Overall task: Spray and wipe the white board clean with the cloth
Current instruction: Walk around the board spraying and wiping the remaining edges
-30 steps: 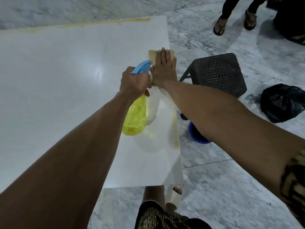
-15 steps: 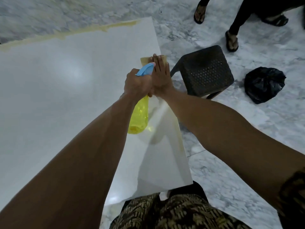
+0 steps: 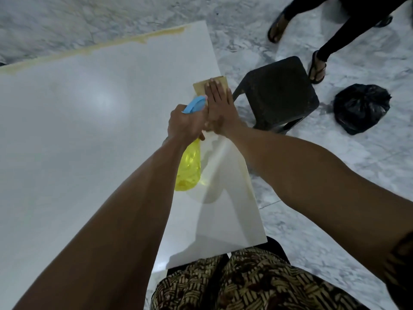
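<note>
A large glossy white board [image 3: 78,135] fills the left and middle of the view, with a yellowish stain [image 3: 134,40] along its far edge. My left hand [image 3: 185,124] grips a yellow spray bottle [image 3: 188,168] with a blue trigger head [image 3: 194,104], held just above the board near its right edge. My right hand [image 3: 220,108] lies flat, fingers together, pressing a tan cloth [image 3: 201,87] onto the board by that right edge. Most of the cloth is hidden under the hand.
A black perforated plastic stool [image 3: 279,92] stands on the marble floor right beside the board. A tied black bag [image 3: 361,107] lies further right. Another person's sandalled feet [image 3: 317,69] stand behind the stool. My patterned clothing [image 3: 234,280] shows at the bottom.
My right hand and the cloth have slid slightly along the board's right edge. The spray bottle stays held beside it. The other person's feet have shifted, and my view has moved.
</note>
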A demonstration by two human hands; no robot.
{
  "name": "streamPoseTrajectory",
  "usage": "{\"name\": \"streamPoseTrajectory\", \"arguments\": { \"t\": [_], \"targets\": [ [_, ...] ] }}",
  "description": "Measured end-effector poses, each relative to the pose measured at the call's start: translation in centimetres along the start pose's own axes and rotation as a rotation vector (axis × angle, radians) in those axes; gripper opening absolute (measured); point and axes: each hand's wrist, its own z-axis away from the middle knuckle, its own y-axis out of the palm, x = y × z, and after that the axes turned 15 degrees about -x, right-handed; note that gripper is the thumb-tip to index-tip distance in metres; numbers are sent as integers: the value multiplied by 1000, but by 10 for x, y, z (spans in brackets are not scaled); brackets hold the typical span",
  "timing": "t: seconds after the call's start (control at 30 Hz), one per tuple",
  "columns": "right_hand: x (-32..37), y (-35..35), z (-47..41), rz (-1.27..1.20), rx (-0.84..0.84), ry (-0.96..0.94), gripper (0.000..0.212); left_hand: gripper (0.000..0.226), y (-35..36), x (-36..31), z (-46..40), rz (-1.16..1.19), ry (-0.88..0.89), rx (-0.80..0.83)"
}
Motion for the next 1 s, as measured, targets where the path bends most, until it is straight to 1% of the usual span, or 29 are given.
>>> {"name": "streamPoseTrajectory", "arguments": {
  "t": [0.1, 0.13, 0.23, 0.37, 0.4, 0.5, 0.6, 0.73, 0.83, 0.9, 1.0],
  "targets": [
    [-2, 0, 19, 35, -11, -36, 68, 38, -3, 12, 2, -23, 7, -1],
    [-1, 1, 28, 45, -7, -43, 68, 36, -3, 15, 2, -30, 7, -4],
    [-3, 0, 52, 37, -20, -36, 70, 42, -3, 19, 9, -46, 2, -1],
    [-2, 2, 87, 27, -11, -31, 72, 39, 2, 24, 21, -76, 10, 20],
    [-2, 3, 94, 35, -2, -28, 72, 41, 3, 25, 25, -84, 14, 28],
    [0, 5, 117, 36, 11, -9, 73, 56, 6, 29, 37, -77, 35, 54],
    [1, 3, 143, 39, 25, -14, 72, 57, 7, 36, 50, -53, 57, 50],
    [1, 2, 175, -13, 17, 4, 72, 66, 6, 45, 67, -16, 47, 18],
    [2, 3, 194, -31, -9, 5, 72, 65, 8, 52, 82, -39, 44, 3],
    [2, 3, 203, -60, 6, 6, 72, 64, 12, 56, 92, -54, 52, -3],
    [4, 4, 214, -72, -4, -22, 71, 65, 16, 59, 106, -26, 27, -9]
  ]
}}
